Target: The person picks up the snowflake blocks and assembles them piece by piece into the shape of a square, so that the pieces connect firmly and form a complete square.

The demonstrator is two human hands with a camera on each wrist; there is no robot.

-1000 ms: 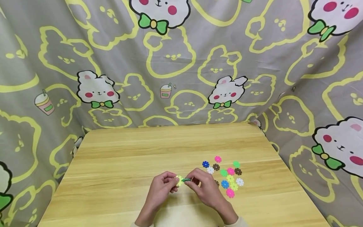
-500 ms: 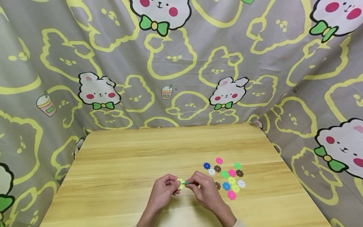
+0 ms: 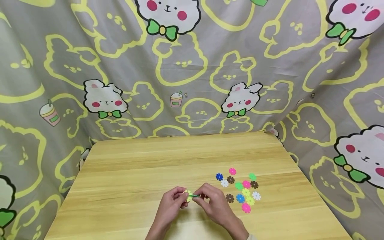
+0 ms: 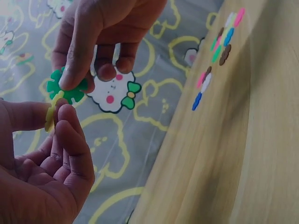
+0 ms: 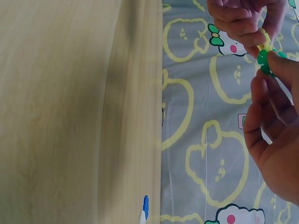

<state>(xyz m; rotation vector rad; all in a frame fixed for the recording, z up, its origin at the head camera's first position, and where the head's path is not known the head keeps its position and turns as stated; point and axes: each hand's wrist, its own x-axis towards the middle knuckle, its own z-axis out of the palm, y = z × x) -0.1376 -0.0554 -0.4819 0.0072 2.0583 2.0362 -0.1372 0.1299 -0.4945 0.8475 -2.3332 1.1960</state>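
A grey curtain (image 3: 186, 43) printed with white rabbits and yellow outlines stands behind and around the wood-grain table (image 3: 126, 186). Over the near part of the table are 2 bare hands, fingertips brought close together. The left hand (image 3: 172, 205) holds a narrow pinch on the yellow disc (image 4: 49, 116); the right hand (image 3: 217, 203) pinches the green disc (image 4: 74, 94), its thumb lying across the face.

To the right of the right hand lie loose notched discs, at least 14 in view. Nearest is a brown disc (image 3: 230, 198), just beside that hand; a light blue disc (image 3: 240, 198) and a lower pink disc (image 3: 246, 208) lie further right.

The held pair is between the hands, clear of the tabletop. In the left wrist view the yellow disc is almost edge-on, set across the green disc and touching it at the rim. Whether 2 notches have engaged cannot be told — fingertips cover part of the join.

The likeliest fault, I judge, is misaligned notches: pressure there could make the rims skid apart or bend a tooth. The pinches take in little of each disc, so a hard push might twist either loose and drop it. Shallow seating could let the pair separate once a hand lets go. A sideways swing of the right hand could also scatter the loose discs — the brown disc first.
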